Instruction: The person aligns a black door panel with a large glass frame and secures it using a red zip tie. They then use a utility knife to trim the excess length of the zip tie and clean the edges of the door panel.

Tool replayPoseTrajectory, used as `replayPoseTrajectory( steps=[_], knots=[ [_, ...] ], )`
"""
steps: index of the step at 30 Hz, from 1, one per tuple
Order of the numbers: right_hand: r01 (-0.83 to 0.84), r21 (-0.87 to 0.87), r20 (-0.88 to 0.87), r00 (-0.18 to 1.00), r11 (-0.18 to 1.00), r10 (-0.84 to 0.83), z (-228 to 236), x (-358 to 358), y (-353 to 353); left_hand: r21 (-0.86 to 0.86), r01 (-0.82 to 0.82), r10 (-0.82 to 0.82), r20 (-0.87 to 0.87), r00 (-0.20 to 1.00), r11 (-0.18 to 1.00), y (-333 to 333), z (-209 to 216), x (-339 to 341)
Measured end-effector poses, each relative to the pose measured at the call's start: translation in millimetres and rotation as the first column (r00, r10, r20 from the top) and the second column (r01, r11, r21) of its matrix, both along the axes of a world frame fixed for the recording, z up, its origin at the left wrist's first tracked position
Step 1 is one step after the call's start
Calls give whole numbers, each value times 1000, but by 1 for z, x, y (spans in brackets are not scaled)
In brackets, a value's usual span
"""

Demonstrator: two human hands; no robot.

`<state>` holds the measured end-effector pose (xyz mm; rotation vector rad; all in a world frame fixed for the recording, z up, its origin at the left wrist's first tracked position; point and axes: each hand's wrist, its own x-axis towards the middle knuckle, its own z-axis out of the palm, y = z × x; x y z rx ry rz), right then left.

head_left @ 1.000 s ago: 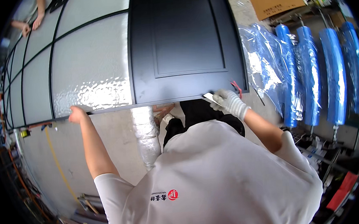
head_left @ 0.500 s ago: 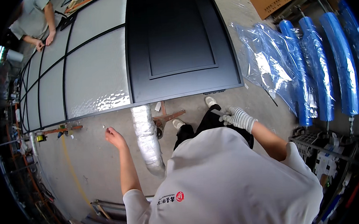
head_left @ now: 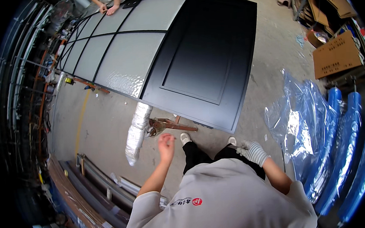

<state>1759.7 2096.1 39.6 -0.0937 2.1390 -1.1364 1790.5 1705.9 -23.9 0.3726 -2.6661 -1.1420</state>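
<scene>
My bare left hand (head_left: 166,145) is raised over the floor, in front of the rust-brown metal support (head_left: 172,125). Its fingers are loosely bent and slightly blurred, with nothing visible in them. A grey-and-white striped glove covers my right hand (head_left: 254,152), which is closed beside my right thigh. What its fingers hold, if anything, is hidden. Ahead of me lies a large black-framed panel: a dark recessed section (head_left: 200,58) on the right, textured glass panes (head_left: 134,50) on the left. Neither hand touches it. A silver-wrapped tube (head_left: 138,131) sticks out under its near edge.
At the panel's far left edge are another person's hands (head_left: 109,10). Blue film-wrapped rolls (head_left: 347,141) and loose clear film (head_left: 293,122) stand on the right, a cardboard box (head_left: 337,55) behind them. Long profiles (head_left: 91,190) lie at lower left; racks (head_left: 24,61) line the left.
My view has turned, so the panel appears farther off and tilted, and more of the left-hand profiles shows. My left hand has come nearer my body's middle; my right hand stays by my thigh.
</scene>
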Motion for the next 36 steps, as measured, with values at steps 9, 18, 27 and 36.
replayPoseTrajectory(
  steps=[9, 18, 27, 36],
  knots=[
    [149, -47, -139, 978, 988, -154, -16, -7, 83, 272, -213, 179, 144, 973, 939, 107, 3, -35],
    [95, -91, 40, 995, 991, -92, 18, -38, 67, 153, -606, 596, 110, 796, 781, 43, -11, -124],
    [-233, -51, 108, 965, 971, 238, 47, -140, 45, 177, -724, 720, 98, 687, 666, 60, -21, -157],
    [-751, -99, -506, 603, 653, 617, 50, -283, 41, -67, -832, 826, -101, 555, 551, 69, -23, -188]
  ],
)
